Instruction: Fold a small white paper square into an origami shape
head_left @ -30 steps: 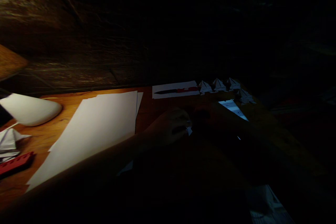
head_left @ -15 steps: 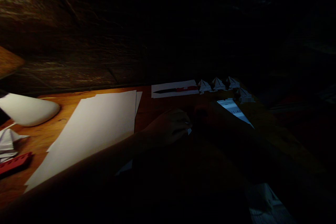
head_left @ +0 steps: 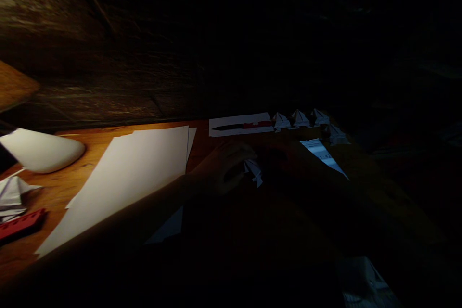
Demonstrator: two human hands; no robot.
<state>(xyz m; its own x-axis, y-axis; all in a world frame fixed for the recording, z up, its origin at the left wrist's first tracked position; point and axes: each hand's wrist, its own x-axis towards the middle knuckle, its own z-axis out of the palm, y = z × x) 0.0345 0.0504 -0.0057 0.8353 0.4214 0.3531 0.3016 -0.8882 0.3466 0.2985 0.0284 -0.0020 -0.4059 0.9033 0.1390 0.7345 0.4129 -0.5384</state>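
Note:
My left hand (head_left: 225,166) is over the middle of the table, its fingers curled around the top of a small folded white paper figure (head_left: 254,171). Its thumb lies lower, a little apart from the paper. My right hand (head_left: 279,156) is just to the right of the figure, so deep in shadow that its fingers do not show. Behind the hands, a knife (head_left: 241,126) with a dark blade and red handle lies on a strip of white paper (head_left: 225,121). Several similar folded paper figures (head_left: 299,118) stand in a row at the right of the knife.
White sheets (head_left: 144,168) lie stacked at left on the wooden table (head_left: 101,142). Farther left are a white lamp base (head_left: 43,149), another folded paper piece (head_left: 14,192) and a red bar-shaped object (head_left: 23,226). A lit phone (head_left: 324,155) lies at right. A dark wall runs behind.
My left hand has shifted slightly left and its fingers have loosened, so more of the folded paper figure shows. The white paper under my left forearm is more exposed.

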